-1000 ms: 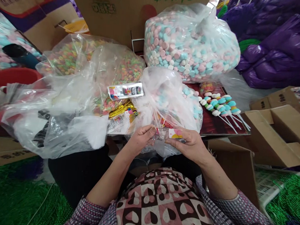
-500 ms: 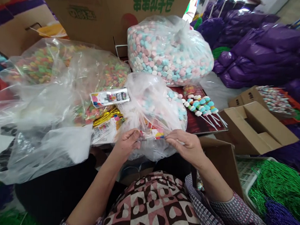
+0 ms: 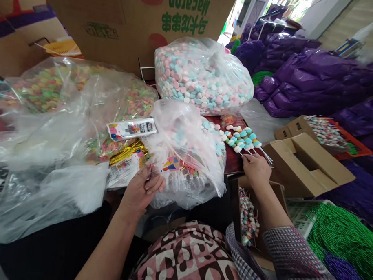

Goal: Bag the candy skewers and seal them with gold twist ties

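Note:
My left hand (image 3: pixel 144 188) is closed, pinching the end of a small clear printed wrapper (image 3: pixel 171 164) with coloured shapes on it. Behind the wrapper sits an opened plastic bag of pastel marshmallows (image 3: pixel 177 123). My right hand (image 3: pixel 257 171) reaches to the table's right corner, fingers closed at the white stick of a marshmallow skewer. It belongs to a group of marshmallow skewers (image 3: pixel 243 138) in blue, white and pink, lying side by side. To the left of the open bag are a stack of printed wrappers (image 3: pixel 132 129) and gold twist ties (image 3: pixel 127 152).
A full bag of marshmallows (image 3: pixel 203 79) stands at the back, and bags of gummy candy (image 3: pixel 44 92) at the left. Below my right arm, a carton (image 3: pixel 278 196) holds finished skewers (image 3: pixel 248 217). Further right are an open carton (image 3: pixel 323 161) and a white basket (image 3: pixel 300 213).
My right hand has let go of the wrapper and moved right to the skewers. My left hand has shifted slightly left and down, keeping the wrapper. The view has turned a little.

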Action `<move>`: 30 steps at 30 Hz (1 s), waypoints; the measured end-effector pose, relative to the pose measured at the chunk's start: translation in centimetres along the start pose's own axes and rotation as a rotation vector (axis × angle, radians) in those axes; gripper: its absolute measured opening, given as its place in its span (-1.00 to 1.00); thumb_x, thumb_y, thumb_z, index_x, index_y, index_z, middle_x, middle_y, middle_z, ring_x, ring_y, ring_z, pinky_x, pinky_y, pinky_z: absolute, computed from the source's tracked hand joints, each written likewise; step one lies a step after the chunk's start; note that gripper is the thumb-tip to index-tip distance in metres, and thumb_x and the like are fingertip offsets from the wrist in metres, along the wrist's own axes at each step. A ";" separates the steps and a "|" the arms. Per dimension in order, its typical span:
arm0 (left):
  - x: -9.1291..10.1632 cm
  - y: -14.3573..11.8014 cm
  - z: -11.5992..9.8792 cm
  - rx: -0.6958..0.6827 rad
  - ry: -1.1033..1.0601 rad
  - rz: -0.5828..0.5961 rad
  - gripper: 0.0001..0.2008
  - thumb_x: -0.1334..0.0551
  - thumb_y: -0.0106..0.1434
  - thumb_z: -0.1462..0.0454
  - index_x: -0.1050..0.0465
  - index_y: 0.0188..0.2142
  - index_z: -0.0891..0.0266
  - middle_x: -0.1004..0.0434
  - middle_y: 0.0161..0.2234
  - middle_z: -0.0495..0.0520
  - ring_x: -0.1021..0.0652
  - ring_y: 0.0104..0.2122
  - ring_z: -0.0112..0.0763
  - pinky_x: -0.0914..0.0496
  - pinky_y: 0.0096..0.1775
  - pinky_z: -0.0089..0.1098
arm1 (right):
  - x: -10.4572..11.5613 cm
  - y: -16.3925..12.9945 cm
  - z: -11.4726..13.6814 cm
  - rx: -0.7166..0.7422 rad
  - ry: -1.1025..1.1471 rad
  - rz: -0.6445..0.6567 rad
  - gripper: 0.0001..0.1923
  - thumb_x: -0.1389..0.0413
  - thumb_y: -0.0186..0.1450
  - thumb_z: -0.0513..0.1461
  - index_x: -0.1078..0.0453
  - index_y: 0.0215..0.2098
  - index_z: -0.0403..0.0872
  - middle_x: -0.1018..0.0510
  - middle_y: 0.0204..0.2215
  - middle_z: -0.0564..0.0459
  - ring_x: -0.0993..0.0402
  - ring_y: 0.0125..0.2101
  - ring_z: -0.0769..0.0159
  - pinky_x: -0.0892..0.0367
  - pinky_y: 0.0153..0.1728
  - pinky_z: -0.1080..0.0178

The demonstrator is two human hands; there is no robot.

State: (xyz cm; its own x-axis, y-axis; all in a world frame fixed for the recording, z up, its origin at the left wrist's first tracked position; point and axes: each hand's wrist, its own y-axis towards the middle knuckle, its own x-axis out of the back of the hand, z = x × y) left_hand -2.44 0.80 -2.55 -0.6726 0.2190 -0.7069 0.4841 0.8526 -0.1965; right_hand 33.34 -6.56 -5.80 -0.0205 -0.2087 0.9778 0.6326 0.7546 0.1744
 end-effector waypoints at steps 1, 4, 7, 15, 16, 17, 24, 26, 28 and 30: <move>0.2 0.0 0.0 0.002 -0.023 0.013 -0.74 -0.46 0.09 0.10 -0.55 -0.53 0.20 0.09 -0.78 -0.25 -0.06 -0.79 -0.68 -0.31 -0.58 -0.51 | -0.1 -0.1 0.0 -0.009 0.012 -0.009 -0.66 -0.02 0.36 -0.15 -0.65 -0.21 -0.04 -0.64 -0.24 -0.14 -0.50 -0.20 0.11 -0.27 -0.35 0.19; 0.8 0.2 0.0 0.006 -0.117 0.046 -0.85 -0.45 0.11 0.17 -0.58 -0.48 0.14 0.20 -0.75 -0.25 -0.02 -0.78 -0.65 -0.33 -0.57 -0.51 | 0.0 -0.4 -0.2 -0.023 0.054 -0.033 -0.66 -0.03 0.35 -0.17 -0.64 -0.18 -0.09 -0.65 -0.25 -0.14 -0.52 -0.25 0.13 -0.30 -0.34 0.19; 1.3 0.3 0.3 0.010 -0.204 0.065 -0.86 -0.39 0.19 0.23 -0.58 -0.49 0.14 0.30 -0.72 -0.23 0.01 -0.77 -0.62 -0.31 -0.59 -0.50 | 1.1 -1.3 -0.2 0.010 0.269 -0.160 -0.72 -0.11 0.28 -0.17 -0.63 -0.25 -0.12 -0.65 -0.32 -0.12 -0.55 -0.29 0.12 -0.38 -0.25 0.14; 1.5 0.1 0.7 0.048 -0.248 0.040 -0.70 -0.28 0.28 0.24 -0.49 -0.59 0.18 0.36 -0.72 -0.23 0.04 -0.79 -0.61 -0.24 -0.60 -0.47 | 7.3 -6.2 4.3 0.327 1.064 -0.040 -0.92 -0.32 0.19 -0.13 -0.62 -0.35 0.08 -0.62 -0.41 0.08 -0.54 -0.39 0.26 -0.45 -0.33 0.21; 1.5 0.1 0.7 0.052 -0.247 0.049 -0.72 -0.31 0.26 0.22 -0.50 -0.59 0.17 0.36 -0.73 -0.23 0.05 -0.79 -0.60 -0.23 -0.61 -0.47 | 7.9 -6.6 5.1 0.401 1.076 0.019 -0.93 -0.31 0.20 -0.13 -0.61 -0.36 0.07 -0.61 -0.42 0.08 -0.53 -0.41 0.28 -0.44 -0.37 0.23; 1.5 0.0 0.7 0.055 -0.242 0.058 -0.74 -0.34 0.23 0.21 -0.50 -0.58 0.16 0.36 -0.73 -0.24 0.04 -0.79 -0.60 -0.23 -0.61 -0.46 | 8.3 -6.9 5.8 0.473 1.073 0.077 -0.93 -0.30 0.21 -0.14 -0.61 -0.36 0.06 -0.60 -0.43 0.07 -0.53 -0.42 0.29 -0.44 -0.40 0.25; 1.4 -0.1 0.7 0.075 -0.135 0.057 -0.72 -0.39 0.16 0.10 -0.46 -0.55 0.17 0.36 -0.75 -0.26 0.04 -0.79 -0.59 -0.24 -0.61 -0.44 | 8.2 -7.4 7.2 0.699 0.938 0.161 -0.87 -0.21 0.30 -0.13 -0.59 -0.35 0.06 -0.59 -0.46 0.03 -0.53 -0.45 0.27 -0.41 -0.49 0.25; 1.4 -0.1 0.6 0.059 -0.101 0.094 -0.65 -0.41 0.13 0.06 -0.40 -0.59 0.19 0.33 -0.75 -0.26 0.03 -0.79 -0.61 -0.25 -0.60 -0.44 | 8.1 -7.2 6.8 0.721 0.906 0.166 -0.87 -0.19 0.32 -0.13 -0.60 -0.31 0.08 -0.59 -0.45 0.04 -0.53 -0.45 0.27 -0.41 -0.48 0.25; 1.4 -0.1 0.5 0.052 -0.057 0.113 -0.60 -0.43 0.09 0.00 -0.38 -0.58 0.20 0.27 -0.76 -0.27 0.01 -0.79 -0.62 -0.27 -0.59 -0.45 | 8.3 -7.0 6.3 0.736 0.874 0.176 -0.87 -0.19 0.32 -0.13 -0.60 -0.26 0.08 -0.59 -0.43 0.04 -0.53 -0.44 0.27 -0.41 -0.47 0.25; 1.6 0.0 0.3 0.054 0.009 0.104 -0.59 -0.44 0.06 -0.03 -0.40 -0.55 0.21 0.20 -0.78 -0.28 -0.01 -0.79 -0.64 -0.29 -0.58 -0.45 | 8.7 -6.6 5.8 0.733 0.851 0.184 -0.86 -0.19 0.32 -0.13 -0.60 -0.26 0.08 -0.59 -0.41 0.03 -0.53 -0.42 0.27 -0.42 -0.45 0.25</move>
State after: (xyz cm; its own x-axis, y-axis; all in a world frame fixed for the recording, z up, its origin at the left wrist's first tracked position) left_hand -3.35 0.97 -3.83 -0.6219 0.3096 -0.7193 0.5809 0.7984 -0.1585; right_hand 24.46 -9.75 2.22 0.7347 -0.2006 0.6481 -0.0393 0.9411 0.3358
